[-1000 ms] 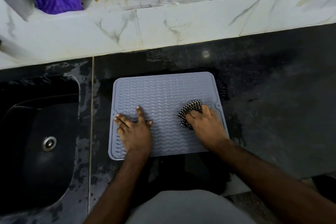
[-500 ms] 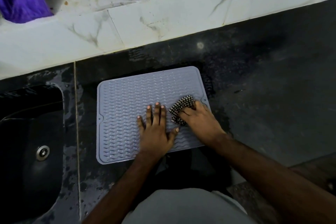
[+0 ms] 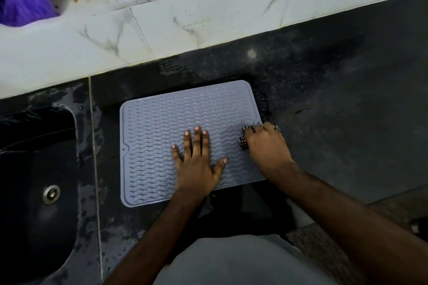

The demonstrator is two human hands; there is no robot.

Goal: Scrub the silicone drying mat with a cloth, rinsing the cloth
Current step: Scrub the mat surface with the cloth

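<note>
Pale grey-lilac rectangular silicone drying mat with raised wavy ridges, flat on dark speckled stone countertop, just right of black recessed sink with round metal drain. Left hand pressed palm-down on mat's near middle, fingers straight and spread, thumb out to the right, grasping nothing. Right hand at mat's right edge, fingers curled over black-and-white checked cloth, bunched beneath the palm; bits of cloth visible past the fingertips and at the hand's left side, partly on mat and partly over its rim onto countertop. Wet patches around sink's edge. Beyond, white veined marble tile ledge, smudged with grime; purple fabric at its far left corner. Light grey garment at bottom centre.
</note>
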